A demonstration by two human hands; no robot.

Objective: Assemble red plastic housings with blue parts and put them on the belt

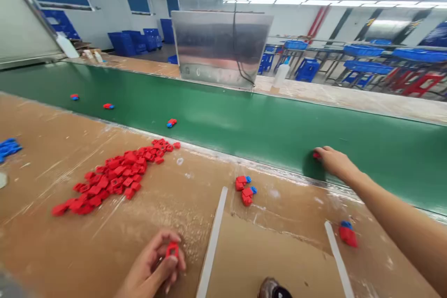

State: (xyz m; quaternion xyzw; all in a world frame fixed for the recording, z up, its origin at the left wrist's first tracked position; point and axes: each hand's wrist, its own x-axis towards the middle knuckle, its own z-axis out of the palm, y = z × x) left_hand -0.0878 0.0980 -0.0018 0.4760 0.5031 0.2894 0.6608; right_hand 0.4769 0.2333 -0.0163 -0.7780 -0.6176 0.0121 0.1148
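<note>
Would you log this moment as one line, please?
left hand: holds red plastic part | right hand: touches another red part on green conveyor belt | beside: red parts pile

The person has two hands in view, the left hand (150, 263) holding one red part (172, 250) and the right hand (335, 162) with one red piece (316, 155) at its fingers. Three red-and-blue pieces (108, 106) lie on the green conveyor belt (244, 121), and three more (243, 182) on the tan work surface (216, 172). There is one heap of red parts (115, 174), too many to count, one heap of blue parts (9, 149), and two white strips (212, 242)
</note>
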